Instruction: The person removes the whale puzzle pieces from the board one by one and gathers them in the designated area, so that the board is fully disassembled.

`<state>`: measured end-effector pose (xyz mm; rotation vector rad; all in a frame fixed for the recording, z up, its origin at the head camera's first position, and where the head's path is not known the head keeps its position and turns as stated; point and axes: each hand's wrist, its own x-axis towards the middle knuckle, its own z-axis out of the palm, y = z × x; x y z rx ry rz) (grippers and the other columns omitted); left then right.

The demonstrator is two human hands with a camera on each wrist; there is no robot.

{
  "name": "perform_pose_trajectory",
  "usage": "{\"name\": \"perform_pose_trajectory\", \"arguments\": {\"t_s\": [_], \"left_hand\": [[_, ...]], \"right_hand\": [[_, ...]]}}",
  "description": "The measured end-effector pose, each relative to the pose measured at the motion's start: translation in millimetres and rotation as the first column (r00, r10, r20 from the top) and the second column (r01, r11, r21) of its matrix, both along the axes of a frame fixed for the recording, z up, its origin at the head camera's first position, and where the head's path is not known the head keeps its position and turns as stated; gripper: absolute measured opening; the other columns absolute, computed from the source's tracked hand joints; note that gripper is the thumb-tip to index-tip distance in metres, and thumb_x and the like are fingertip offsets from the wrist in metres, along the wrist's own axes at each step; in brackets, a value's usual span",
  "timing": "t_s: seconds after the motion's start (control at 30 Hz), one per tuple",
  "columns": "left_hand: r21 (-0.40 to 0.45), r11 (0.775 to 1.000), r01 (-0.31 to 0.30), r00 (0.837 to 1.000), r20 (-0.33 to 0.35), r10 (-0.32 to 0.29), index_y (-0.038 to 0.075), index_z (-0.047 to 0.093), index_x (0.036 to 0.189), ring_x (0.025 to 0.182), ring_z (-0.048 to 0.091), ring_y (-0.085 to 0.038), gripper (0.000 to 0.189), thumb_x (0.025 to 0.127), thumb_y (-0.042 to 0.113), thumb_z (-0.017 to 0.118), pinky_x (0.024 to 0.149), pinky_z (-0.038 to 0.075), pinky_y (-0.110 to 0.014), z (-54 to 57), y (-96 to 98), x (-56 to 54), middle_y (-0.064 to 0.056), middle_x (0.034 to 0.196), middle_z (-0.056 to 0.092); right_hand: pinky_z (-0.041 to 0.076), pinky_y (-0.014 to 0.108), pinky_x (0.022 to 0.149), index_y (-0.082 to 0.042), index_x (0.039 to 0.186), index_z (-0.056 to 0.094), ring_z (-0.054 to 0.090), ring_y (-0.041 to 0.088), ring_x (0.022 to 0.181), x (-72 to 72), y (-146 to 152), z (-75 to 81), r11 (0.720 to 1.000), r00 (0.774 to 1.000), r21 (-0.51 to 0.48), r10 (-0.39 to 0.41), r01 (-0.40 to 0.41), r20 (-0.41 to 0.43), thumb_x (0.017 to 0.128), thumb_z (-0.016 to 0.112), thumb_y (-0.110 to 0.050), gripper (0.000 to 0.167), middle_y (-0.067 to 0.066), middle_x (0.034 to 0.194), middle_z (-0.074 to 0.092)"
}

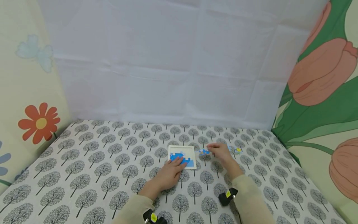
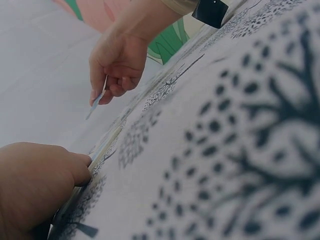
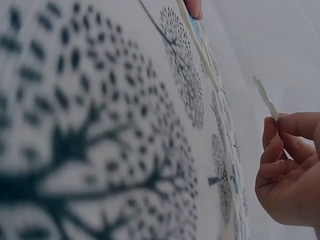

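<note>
In the middle of the table lies a square white puzzle tray (image 1: pixel 181 146), with blue puzzle pieces (image 1: pixel 177 155) in its lower part. My left hand (image 1: pixel 170 175) rests on its lower left, fingers stretched over the blue pieces. Just right of the tray, my right hand (image 1: pixel 221 151) pinches a flat blue-and-white puzzle piece (image 1: pixel 204 152) between thumb and fingers. The right wrist view shows this piece (image 3: pixel 265 97) edge-on, raised above the cloth. From the left wrist view, the right hand (image 2: pixel 120 60) is higher than the tray's edge (image 2: pixel 109 144).
More light-blue and yellow puzzle pieces (image 1: pixel 234 150) lie on the cloth beyond the right hand. A white cloth with grey trees (image 1: pixel 123 180) covers the table. Behind it hangs a white sheet (image 1: pixel 156 62), with flower-printed walls on both sides.
</note>
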<state>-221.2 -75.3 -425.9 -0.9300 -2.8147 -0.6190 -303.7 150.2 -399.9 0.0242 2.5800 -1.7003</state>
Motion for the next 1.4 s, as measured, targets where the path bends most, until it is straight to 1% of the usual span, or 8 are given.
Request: {"name": "perform_pose_trajectory", "arguments": {"t_s": [0.17, 0.47, 0.73, 0.83, 0.87, 1.07, 1.23, 1.4], "left_hand": [[0.002, 1.0, -0.002, 1.0, -0.001, 0.002, 0.004, 0.043, 0.127, 0.123, 0.023, -0.031, 0.038, 0.089, 0.01, 0.042, 0.098, 0.018, -0.048, -0.7, -0.6, -0.8, -0.016, 0.134, 0.031], [0.01, 1.0, -0.007, 1.0, -0.006, 0.007, 0.004, 0.042, 0.128, 0.124, 0.023, -0.03, 0.039, 0.089, 0.01, 0.042, 0.099, 0.017, -0.047, -2.7, -2.0, -0.6, -0.016, 0.134, 0.031], [0.079, 0.996, 0.038, 0.998, -0.059, -0.033, 0.006, 0.039, 0.13, 0.125, 0.019, -0.029, 0.04, 0.092, 0.013, 0.037, 0.1, 0.013, -0.046, -7.8, -5.4, -1.3, -0.016, 0.136, 0.028], [0.062, 0.998, 0.025, 0.999, -0.049, -0.022, 0.005, 0.04, 0.129, 0.125, 0.02, -0.03, 0.039, 0.091, 0.014, 0.039, 0.1, 0.014, -0.046, -7.5, -4.6, -2.0, -0.015, 0.135, 0.029], [0.058, 0.998, 0.009, 1.0, -0.019, -0.008, 0.003, 0.042, 0.127, 0.123, 0.023, -0.032, 0.039, 0.089, 0.01, 0.041, 0.099, 0.016, -0.048, -2.2, -3.4, 0.5, -0.017, 0.133, 0.031], [0.005, 1.0, -0.015, 1.0, -0.005, 0.015, 0.005, 0.043, 0.128, 0.124, 0.023, -0.029, 0.039, 0.089, 0.011, 0.043, 0.099, 0.017, -0.046, -4.7, -1.3, -1.3, -0.014, 0.135, 0.031], [-0.002, 1.0, -0.016, 1.0, -0.001, 0.016, 0.006, 0.043, 0.128, 0.124, 0.023, -0.028, 0.039, 0.089, 0.012, 0.042, 0.1, 0.017, -0.045, -5.0, -0.6, -2.0, -0.013, 0.135, 0.03], [0.002, 1.0, -0.013, 1.0, -0.004, 0.013, 0.006, 0.043, 0.128, 0.124, 0.023, -0.029, 0.039, 0.089, 0.013, 0.042, 0.099, 0.017, -0.046, -5.5, -0.5, -2.4, -0.013, 0.135, 0.031]], "right_hand": [[0.042, 0.029, 0.059, -0.001, 0.095, 0.064, 0.049, 0.018, 0.074, -1.6, 9.3, 1.2, 0.999, 1.0, 0.045, -0.023, 0.024, -0.009, 0.082, 0.058, -0.01, 0.018, 0.006, 0.087, 0.057], [0.043, 0.029, 0.063, 0.0, 0.098, 0.063, 0.049, 0.018, 0.075, -3.4, 25.1, 6.2, 0.998, 0.998, -0.009, -0.064, 0.064, 0.029, 0.082, 0.058, -0.01, 0.02, 0.007, 0.094, 0.057], [0.041, 0.03, 0.061, 0.001, 0.1, 0.062, 0.046, 0.015, 0.069, -1.2, 41.0, 10.0, 0.997, 0.997, 0.029, -0.077, 0.077, 0.01, 0.083, 0.057, -0.013, 0.023, 0.005, 0.088, 0.057], [0.04, 0.028, 0.059, 0.001, 0.101, 0.061, 0.046, 0.015, 0.069, -0.5, 47.7, 10.8, 0.997, 0.997, 0.017, -0.079, 0.079, 0.004, 0.083, 0.057, -0.013, 0.023, 0.005, 0.087, 0.057], [0.04, 0.028, 0.059, 0.001, 0.101, 0.061, 0.046, 0.015, 0.069, -0.3, 50.2, 11.2, 0.997, 0.997, 0.014, -0.077, 0.077, 0.002, 0.083, 0.057, -0.014, 0.024, 0.005, 0.087, 0.057], [0.041, 0.03, 0.056, 0.003, 0.102, 0.06, 0.047, 0.013, 0.066, 0.2, 65.5, 12.2, 0.994, 0.995, 0.026, -0.101, 0.102, -0.026, 0.083, 0.057, -0.013, 0.025, 0.003, 0.084, 0.056], [0.04, 0.028, 0.055, 0.002, 0.101, 0.061, 0.046, 0.013, 0.065, 1.7, 75.5, 15.4, 0.987, 0.987, 0.024, -0.161, 0.161, -0.003, 0.083, 0.057, -0.013, 0.024, 0.003, 0.081, 0.055], [0.04, 0.026, 0.055, 0.0, 0.106, 0.06, 0.046, 0.013, 0.068, 0.7, 86.2, 13.7, 0.98, 0.981, 0.048, -0.193, 0.193, 0.001, 0.084, 0.057, -0.015, 0.027, 0.006, 0.092, 0.055]]}}
